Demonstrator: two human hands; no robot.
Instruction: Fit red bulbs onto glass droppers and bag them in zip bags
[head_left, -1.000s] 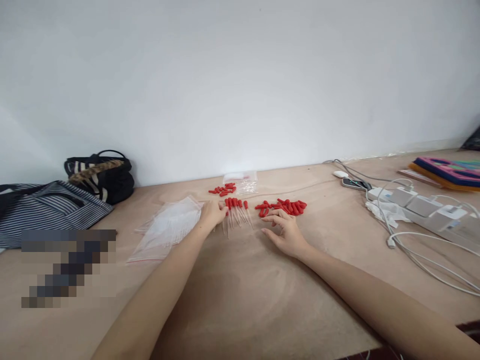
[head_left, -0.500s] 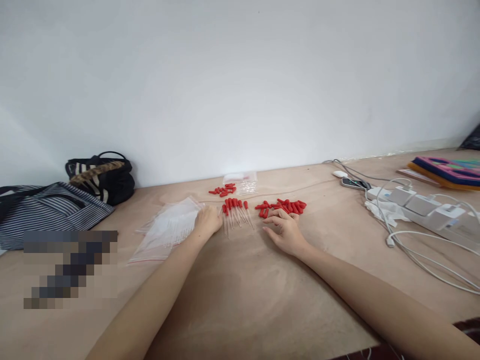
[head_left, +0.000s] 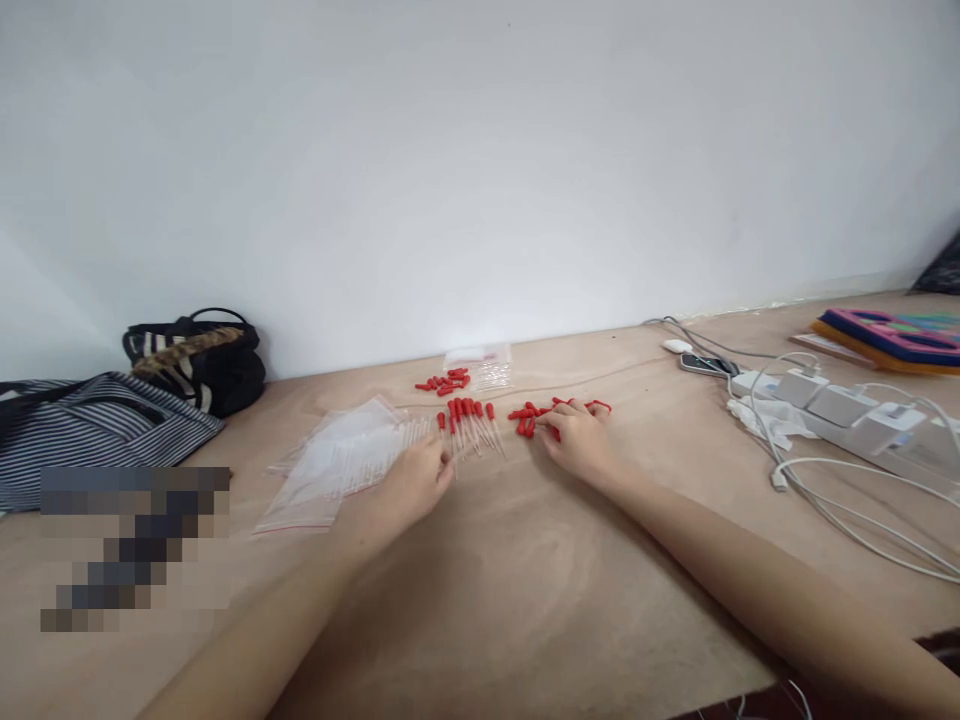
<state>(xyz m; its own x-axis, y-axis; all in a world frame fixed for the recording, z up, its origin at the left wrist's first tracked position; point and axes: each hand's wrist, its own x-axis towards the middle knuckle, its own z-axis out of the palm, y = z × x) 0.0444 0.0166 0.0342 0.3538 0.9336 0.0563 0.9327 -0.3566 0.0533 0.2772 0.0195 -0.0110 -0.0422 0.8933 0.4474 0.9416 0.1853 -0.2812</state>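
My left hand (head_left: 420, 478) is closed beside the clear tubes (head_left: 379, 462) on the plastic bags (head_left: 322, 465); what its fingers hold, if anything, is hidden. To its right lie several thin droppers with red bulbs (head_left: 471, 430), bulbs pointing away from me. My right hand (head_left: 581, 443) reaches down over the pile of loose red bulbs (head_left: 525, 418), its fingertips curled among them and covering part of the pile. Further back are a smaller group of red bulbs (head_left: 446, 381) and a clear bag of tubes (head_left: 491, 368).
A striped bag (head_left: 97, 430) and a black bag (head_left: 225, 365) stand at the left. On the right are a white power strip (head_left: 862, 420) with plugs, looping cables (head_left: 847, 520), tissue (head_left: 772, 425) and stacked colourful boards (head_left: 892, 340). A wall rises behind.
My left hand has drawn back towards me, uncovering tubes and a red bulb beside the droppers. My right hand has moved onto the bulb pile, fingers closing.
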